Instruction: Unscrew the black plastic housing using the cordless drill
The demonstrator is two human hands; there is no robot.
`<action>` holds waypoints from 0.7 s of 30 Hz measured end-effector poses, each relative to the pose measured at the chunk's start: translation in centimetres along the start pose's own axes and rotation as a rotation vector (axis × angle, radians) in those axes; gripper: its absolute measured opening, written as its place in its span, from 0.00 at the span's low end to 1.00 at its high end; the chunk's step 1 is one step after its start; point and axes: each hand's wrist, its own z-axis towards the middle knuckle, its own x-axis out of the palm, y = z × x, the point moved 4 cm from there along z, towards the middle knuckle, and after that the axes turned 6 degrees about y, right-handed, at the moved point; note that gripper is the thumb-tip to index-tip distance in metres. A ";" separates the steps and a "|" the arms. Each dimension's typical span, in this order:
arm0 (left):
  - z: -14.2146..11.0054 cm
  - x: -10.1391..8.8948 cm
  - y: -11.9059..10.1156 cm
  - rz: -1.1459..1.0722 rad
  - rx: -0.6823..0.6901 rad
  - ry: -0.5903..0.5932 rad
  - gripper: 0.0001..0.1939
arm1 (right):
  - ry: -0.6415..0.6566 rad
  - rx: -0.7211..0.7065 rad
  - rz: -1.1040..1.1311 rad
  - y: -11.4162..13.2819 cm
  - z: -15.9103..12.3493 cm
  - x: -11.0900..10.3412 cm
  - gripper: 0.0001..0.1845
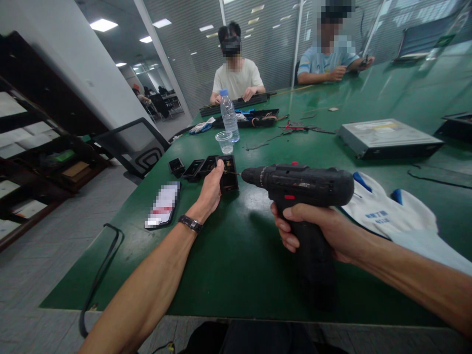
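In the head view, my right hand (306, 226) is wrapped round the grip of a black cordless drill (306, 184), which points left. The drill's thin bit reaches toward a small black box-shaped part (230, 181) on the green table. Whether the tip touches that part, I cannot tell. My left hand (212, 187), with a dark watch on its wrist, grips the left side of the same black part, thumb up. Beside it to the left stand several similar black parts, among them a small black box (177, 167) and a flat one (193, 170).
A phone (163, 205) lies left of my forearm. Beyond the parts stand a clear plastic cup (224, 142) and a water bottle (229, 118). A white glove (391, 206) lies under my right arm, with a metal-topped drive (391, 137) behind. Two people sit across the table.
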 end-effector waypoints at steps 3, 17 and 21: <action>0.0 0.0 0.0 -0.001 -0.003 -0.008 0.30 | -0.003 0.002 -0.003 -0.1 -0.1 0.0 0.09; -0.1 0.4 -0.1 0.028 0.026 -0.030 0.35 | -0.013 0.003 -0.008 0.0 0.0 0.2 0.10; 0.0 0.2 0.1 0.026 0.024 -0.041 0.37 | -0.011 0.009 -0.002 -0.1 -0.1 0.2 0.11</action>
